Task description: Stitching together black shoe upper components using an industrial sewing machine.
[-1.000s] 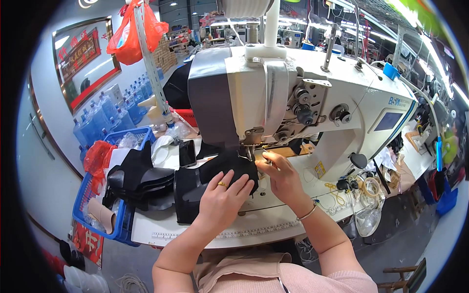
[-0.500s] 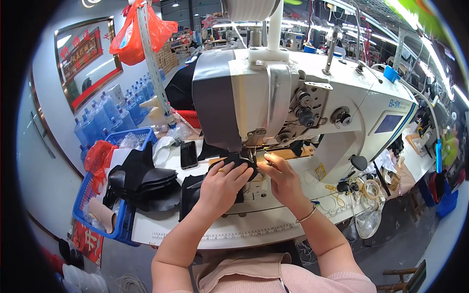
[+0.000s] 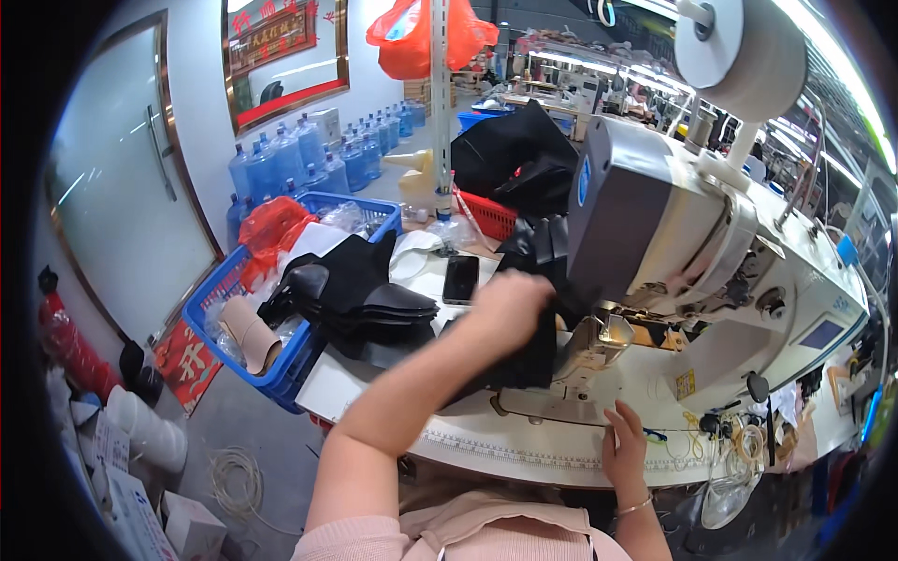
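Note:
To the left of the sewing machine [image 3: 692,220], my left hand [image 3: 513,309] is over black leather-like pieces [image 3: 526,357]. Its fingers are blurred and partly turned away, so I cannot tell whether they grip a piece. My right hand [image 3: 624,449] is low by the table's front edge, with nothing in it and its fingers loosely bent and apart. The machine's needle area [image 3: 608,332] sits between the two hands, with no hand at it. A stack of cut black pieces [image 3: 374,297] lies left of my left forearm. Beyond that wrist is a black phone [image 3: 461,279].
A blue basket [image 3: 290,381] with bags and a beige roll stands at the table's left. Behind are a red crate [image 3: 488,217], black material [image 3: 514,145] and blue water bottles [image 3: 299,150]. Tape rolls and cords [image 3: 748,444] lie at the right. A ruler strip [image 3: 524,455] follows the front edge.
The view has swung left. My left hand has left the needle area for the black pieces at the machine's left. My right hand has drawn back toward the front edge, its fingers loosened.

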The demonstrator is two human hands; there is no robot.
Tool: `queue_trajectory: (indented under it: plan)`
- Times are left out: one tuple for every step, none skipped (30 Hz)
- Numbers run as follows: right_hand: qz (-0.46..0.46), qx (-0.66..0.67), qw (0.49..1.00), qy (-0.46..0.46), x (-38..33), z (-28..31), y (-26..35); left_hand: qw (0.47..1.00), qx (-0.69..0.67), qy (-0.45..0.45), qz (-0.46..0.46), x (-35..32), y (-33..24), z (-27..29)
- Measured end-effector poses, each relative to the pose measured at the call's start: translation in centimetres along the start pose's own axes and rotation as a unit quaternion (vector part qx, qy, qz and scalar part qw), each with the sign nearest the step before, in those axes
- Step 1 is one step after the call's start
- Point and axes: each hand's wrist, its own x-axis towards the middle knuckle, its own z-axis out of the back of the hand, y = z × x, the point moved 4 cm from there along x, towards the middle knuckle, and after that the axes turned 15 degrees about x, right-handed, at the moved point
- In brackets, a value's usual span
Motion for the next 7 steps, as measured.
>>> queue_trajectory:
  plan:
    - [-0.049, 0.002, 0.999, 0.009, -1.0, -0.1, 0.0, 0.997, -0.067, 0.005, 0.035, 1.7, 3.7, 0.4]
    - [-0.035, -0.020, 0.999, 0.010, -1.9, -0.2, -0.2, 0.997, 0.000, -0.028, 0.067, 3.9, 7.2, 1.9]
    - [-0.024, -0.045, 0.999, 0.008, -3.0, -0.3, -0.6, 0.990, 0.005, -0.078, 0.116, 5.5, 10.4, 4.0]
    - [-0.047, -0.058, 0.997, -0.001, -4.3, -0.5, -1.4, 0.978, 0.033, -0.098, 0.181, 6.8, 12.8, 7.2]
    - [-0.042, -0.058, 0.997, -0.003, -4.8, -1.1, -1.9, 0.966, 0.058, -0.168, 0.188, 7.8, 15.3, 10.5]
    - [-0.027, -0.059, 0.998, 0.009, -5.0, -1.5, -2.2, 0.956, 0.081, -0.192, 0.205, 9.5, 17.2, 13.8]
    - [-0.018, -0.063, 0.998, 0.023, -5.0, -1.8, -2.3, 0.929, 0.095, -0.285, 0.214, 10.2, 17.1, 16.7]
